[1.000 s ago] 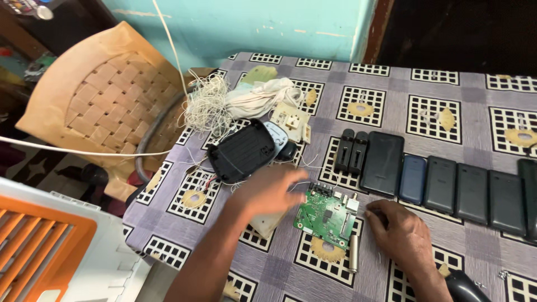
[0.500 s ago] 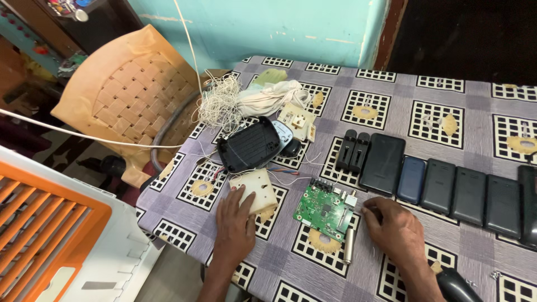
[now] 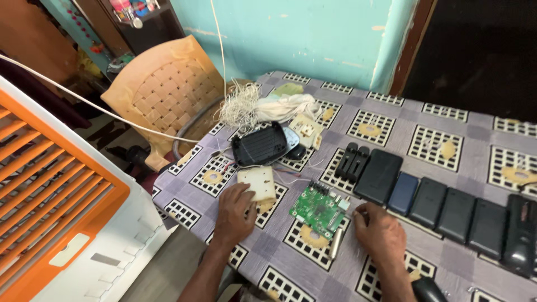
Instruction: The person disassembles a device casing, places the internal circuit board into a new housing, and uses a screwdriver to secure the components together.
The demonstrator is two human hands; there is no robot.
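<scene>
My left hand lies flat, grip slack, fingertips on the cream plate. My right hand rests curled (holding nothing I can see) beside the green circuit board on the counter.

I'm seeing a green circuit board, a cream square plate, a black casing, a navy box, and a lilac tablecloth showing black-and-white grid squares with tan centres.
</scene>
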